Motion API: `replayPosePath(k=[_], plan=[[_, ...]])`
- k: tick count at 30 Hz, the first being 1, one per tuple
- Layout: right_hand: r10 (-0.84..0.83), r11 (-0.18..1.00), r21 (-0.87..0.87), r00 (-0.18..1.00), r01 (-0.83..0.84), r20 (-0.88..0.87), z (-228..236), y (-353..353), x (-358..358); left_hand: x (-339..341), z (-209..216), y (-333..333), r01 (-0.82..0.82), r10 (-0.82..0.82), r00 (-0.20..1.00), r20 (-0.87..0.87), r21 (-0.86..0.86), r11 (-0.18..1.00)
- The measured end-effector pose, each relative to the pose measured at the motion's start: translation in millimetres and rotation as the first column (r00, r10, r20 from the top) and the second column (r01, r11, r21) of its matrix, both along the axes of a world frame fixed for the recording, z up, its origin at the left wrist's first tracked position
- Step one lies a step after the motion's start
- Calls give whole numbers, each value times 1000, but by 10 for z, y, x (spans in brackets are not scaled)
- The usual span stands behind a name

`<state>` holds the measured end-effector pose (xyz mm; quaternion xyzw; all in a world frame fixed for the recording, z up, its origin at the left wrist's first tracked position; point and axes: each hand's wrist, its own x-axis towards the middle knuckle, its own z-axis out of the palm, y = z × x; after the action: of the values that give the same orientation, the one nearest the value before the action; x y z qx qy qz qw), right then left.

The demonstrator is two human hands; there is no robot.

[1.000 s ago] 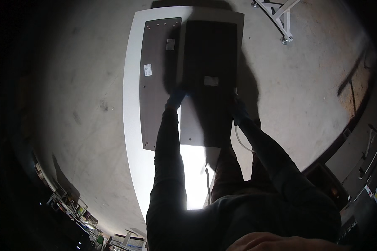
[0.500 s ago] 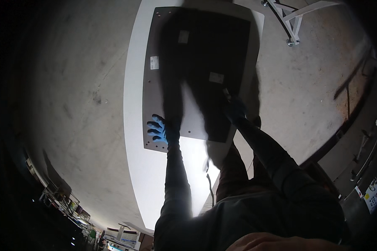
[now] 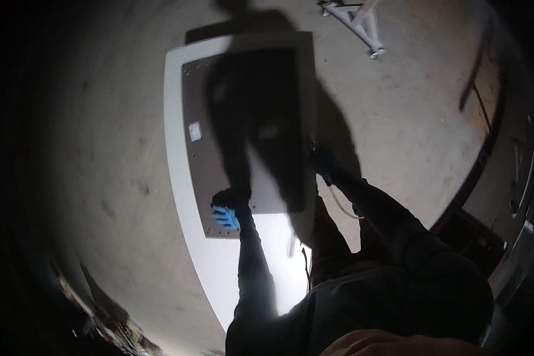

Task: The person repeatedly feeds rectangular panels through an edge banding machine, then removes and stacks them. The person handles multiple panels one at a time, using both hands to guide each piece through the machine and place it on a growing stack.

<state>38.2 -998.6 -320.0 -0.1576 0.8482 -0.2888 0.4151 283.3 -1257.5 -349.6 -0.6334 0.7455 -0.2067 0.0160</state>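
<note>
A large dark grey panel [image 3: 219, 172] lies on a longer white board [image 3: 173, 118], and my shadow covers much of both. My left hand [image 3: 226, 216], in a blue glove, is over the panel's near left corner; its fingers are stretched out and it holds nothing. Small holes run along that corner. Beyond the board's right edge, my right hand [image 3: 324, 163], also gloved and in shadow, is closed on a slim tool [image 3: 312, 142] pointing away from me. A pale hose [image 3: 340, 203] curves down from this hand. The tool's exact kind is too dark to tell.
One white label [image 3: 195, 131] sits on the panel's left side; a dimmer one [image 3: 269, 131] lies in shadow. A white frame on casters [image 3: 362, 26] stands on the concrete floor [image 3: 113, 148] at the far right. Cluttered items [image 3: 121, 335] show at the lower left.
The view has shifted, so panel and board sit lower and further left. My right hand has moved from over the panel to past the board's right edge; the hose now shows.
</note>
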Motion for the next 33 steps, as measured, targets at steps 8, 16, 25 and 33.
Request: replayPosePath(k=[8, 16, 25, 33], plan=[[-500, 387, -267, 444, 883, 744, 1181, 2019, -545, -1507, 233, 1775, 720, -630, 693, -351, 297, 627], [-564, 824, -174, 808, 539, -172, 1881, 5522, -6, -3082, 503, 3930, 752, -790, -114, -602, 467, -464], [-966, -178, -216, -129, 960, 222, 2434, 7741, 1468, -4107, 1741, 7176, 458, -465, 186, -865, 495, -738], [-545, -827, -289, -564, 482, 620, 3138, 8388, 1695, -4240, 2013, 9423, 157, -331, 444, -833, 436, -886]])
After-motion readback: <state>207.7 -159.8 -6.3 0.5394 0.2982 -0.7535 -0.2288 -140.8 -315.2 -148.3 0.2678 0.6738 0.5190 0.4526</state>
